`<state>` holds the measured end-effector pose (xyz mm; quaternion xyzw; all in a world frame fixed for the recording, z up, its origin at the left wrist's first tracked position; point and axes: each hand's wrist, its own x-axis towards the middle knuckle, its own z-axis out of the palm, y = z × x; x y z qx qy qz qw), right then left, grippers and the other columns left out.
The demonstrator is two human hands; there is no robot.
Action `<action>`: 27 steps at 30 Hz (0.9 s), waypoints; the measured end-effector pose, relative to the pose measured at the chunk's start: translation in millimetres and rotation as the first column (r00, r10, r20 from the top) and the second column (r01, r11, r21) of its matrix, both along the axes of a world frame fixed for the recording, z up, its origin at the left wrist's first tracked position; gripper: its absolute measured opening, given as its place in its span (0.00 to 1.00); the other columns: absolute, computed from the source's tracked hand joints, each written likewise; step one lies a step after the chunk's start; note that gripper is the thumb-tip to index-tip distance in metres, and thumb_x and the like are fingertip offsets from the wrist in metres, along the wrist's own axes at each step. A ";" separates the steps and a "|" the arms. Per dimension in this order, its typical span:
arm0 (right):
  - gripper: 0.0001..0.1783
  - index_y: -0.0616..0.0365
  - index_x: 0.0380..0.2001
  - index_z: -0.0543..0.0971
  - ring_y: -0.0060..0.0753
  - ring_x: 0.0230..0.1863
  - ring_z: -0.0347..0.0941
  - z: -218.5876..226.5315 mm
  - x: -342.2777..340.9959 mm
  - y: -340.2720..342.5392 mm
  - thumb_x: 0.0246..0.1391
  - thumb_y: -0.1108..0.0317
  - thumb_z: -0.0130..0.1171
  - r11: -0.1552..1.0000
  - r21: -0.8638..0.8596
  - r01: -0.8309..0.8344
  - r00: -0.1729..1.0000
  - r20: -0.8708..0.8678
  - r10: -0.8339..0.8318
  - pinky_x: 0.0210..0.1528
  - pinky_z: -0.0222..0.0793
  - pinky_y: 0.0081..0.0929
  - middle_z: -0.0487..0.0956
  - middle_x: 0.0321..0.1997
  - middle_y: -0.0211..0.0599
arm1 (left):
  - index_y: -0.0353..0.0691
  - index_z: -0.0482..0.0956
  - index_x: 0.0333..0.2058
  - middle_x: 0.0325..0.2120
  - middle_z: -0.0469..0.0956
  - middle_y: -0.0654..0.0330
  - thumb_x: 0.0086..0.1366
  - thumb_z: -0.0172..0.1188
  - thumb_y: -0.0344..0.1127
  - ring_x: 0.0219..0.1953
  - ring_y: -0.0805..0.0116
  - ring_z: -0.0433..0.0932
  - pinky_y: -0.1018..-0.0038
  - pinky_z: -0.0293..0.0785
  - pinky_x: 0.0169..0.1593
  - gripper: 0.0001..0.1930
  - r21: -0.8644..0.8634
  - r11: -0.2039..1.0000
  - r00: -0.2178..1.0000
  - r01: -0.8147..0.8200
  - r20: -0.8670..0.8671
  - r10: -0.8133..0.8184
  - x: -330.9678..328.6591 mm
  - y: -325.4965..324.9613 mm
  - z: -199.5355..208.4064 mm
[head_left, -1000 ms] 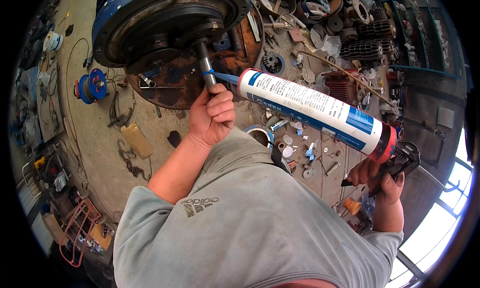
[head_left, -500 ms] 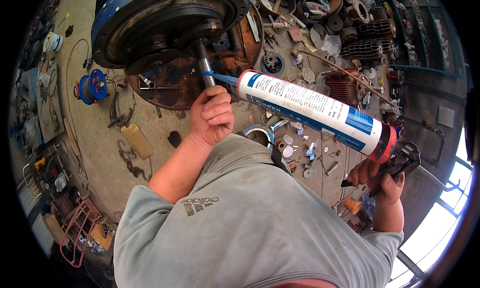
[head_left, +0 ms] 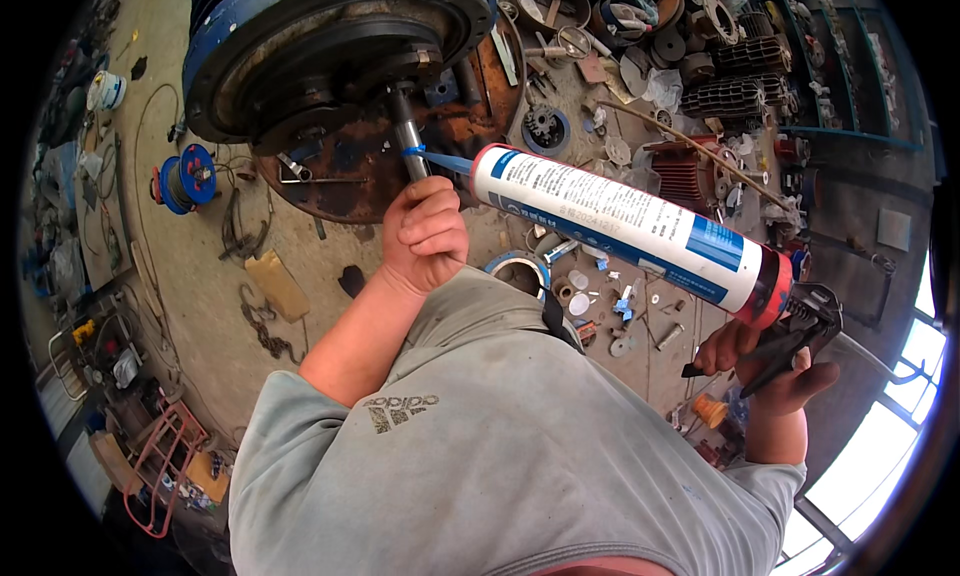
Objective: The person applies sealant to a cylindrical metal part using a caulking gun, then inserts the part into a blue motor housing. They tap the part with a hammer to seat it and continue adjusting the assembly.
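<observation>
Head view: your left hand (head_left: 428, 238) is clenched around the steel shaft (head_left: 408, 136) under the blue motor housing (head_left: 330, 46). Your right hand (head_left: 768, 368) squeezes the caulking gun (head_left: 790, 331); the sealant tube (head_left: 625, 226) runs between them, nozzle (head_left: 440, 162) at the shaft.

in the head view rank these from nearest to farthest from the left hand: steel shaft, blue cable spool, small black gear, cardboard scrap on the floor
1. Steel shaft: gripped by the left hand, just above it.
2. Small black gear: up and to the right, on the floor.
3. Cardboard scrap: to the left, slightly lower; close to the gear's distance, hard to separate.
4. Blue cable spool: far left.
</observation>
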<state>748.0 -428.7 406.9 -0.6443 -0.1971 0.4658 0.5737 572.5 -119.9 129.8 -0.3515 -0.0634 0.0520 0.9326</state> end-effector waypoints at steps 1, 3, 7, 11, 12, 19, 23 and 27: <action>0.60 0.59 0.41 0.76 0.48 0.35 0.78 0.3 -0.9 0.7 0.45 0.04 0.38 1.000 0.006 0.009 1.000 -0.018 -0.009 0.42 0.74 0.49 0.78 0.31 0.42 | 0.44 0.73 0.31 0.18 0.71 0.64 0.74 0.46 0.32 0.19 0.71 0.78 0.76 0.76 0.23 0.11 -0.001 1.000 1.000 -0.002 0.001 0.002 -0.1 0.1 -0.3; 0.61 0.60 0.41 0.74 0.47 0.32 0.76 0.9 -1.7 -0.5 0.46 0.04 0.35 1.000 -0.024 0.011 1.000 -0.003 -0.011 0.41 0.73 0.47 0.76 0.29 0.43 | 0.44 0.73 0.30 0.18 0.70 0.64 0.74 0.46 0.32 0.19 0.71 0.78 0.76 0.76 0.23 0.11 -0.004 1.000 1.000 -0.004 0.001 0.004 -0.1 -0.2 -0.9; 0.60 0.61 0.40 0.72 0.46 0.31 0.75 -2.1 -2.0 -4.7 0.47 0.05 0.34 1.000 -0.017 0.009 1.000 0.002 -0.009 0.40 0.72 0.47 0.74 0.28 0.43 | 0.44 0.73 0.30 0.18 0.70 0.64 0.74 0.46 0.32 0.18 0.72 0.78 0.76 0.76 0.22 0.11 -0.003 1.000 1.000 0.000 0.011 0.000 0.5 0.3 0.1; 0.59 0.61 0.40 0.72 0.45 0.31 0.74 -1.7 -3.9 -5.2 0.49 0.06 0.35 0.999 -0.022 0.040 0.999 -0.006 -0.040 0.40 0.72 0.47 0.74 0.28 0.44 | 0.44 0.72 0.30 0.18 0.70 0.64 0.74 0.46 0.32 0.18 0.72 0.77 0.76 0.75 0.22 0.11 -0.002 1.000 1.000 -0.006 0.023 0.006 0.6 0.3 -1.8; 0.58 0.61 0.41 0.72 0.45 0.31 0.74 -1.5 -2.7 -7.3 0.50 0.07 0.35 0.999 -0.026 0.033 0.999 -0.003 -0.033 0.40 0.71 0.47 0.74 0.28 0.44 | 0.44 0.72 0.30 0.18 0.70 0.64 0.74 0.46 0.32 0.18 0.72 0.77 0.76 0.75 0.22 0.11 0.000 1.000 1.000 -0.009 0.026 0.009 0.5 0.3 -1.8; 0.53 0.62 0.41 0.72 0.45 0.32 0.74 -0.2 -8.5 -7.2 0.57 0.12 0.37 0.999 -0.005 0.038 0.999 -0.022 -0.038 0.41 0.70 0.46 0.74 0.29 0.44 | 0.43 0.74 0.32 0.18 0.68 0.66 0.76 0.46 0.37 0.20 0.72 0.74 0.74 0.71 0.25 0.12 -0.016 0.999 0.998 0.034 0.045 -0.033 -1.0 -0.1 -2.0; 0.52 0.62 0.42 0.72 0.46 0.33 0.74 0.1 -10.5 -16.3 0.58 0.14 0.38 0.999 0.047 -0.008 1.000 0.002 0.008 0.43 0.71 0.47 0.75 0.30 0.45 | 0.41 0.76 0.37 0.22 0.72 0.65 0.78 0.46 0.41 0.22 0.71 0.76 0.72 0.73 0.28 0.14 0.088 0.973 0.973 0.213 -0.111 -0.203 -18.8 -17.0 -2.7; 0.53 0.62 0.45 0.71 0.49 0.36 0.76 -0.1 -16.6 -9.4 0.57 0.14 0.40 0.987 0.137 -0.081 0.995 0.062 0.073 0.46 0.72 0.52 0.76 0.32 0.46 | 0.38 0.76 0.45 0.26 0.76 0.63 0.78 0.52 0.44 0.28 0.67 0.79 0.68 0.76 0.33 0.14 0.628 0.484 0.784 0.610 -0.567 -0.253 -43.3 -30.4 39.2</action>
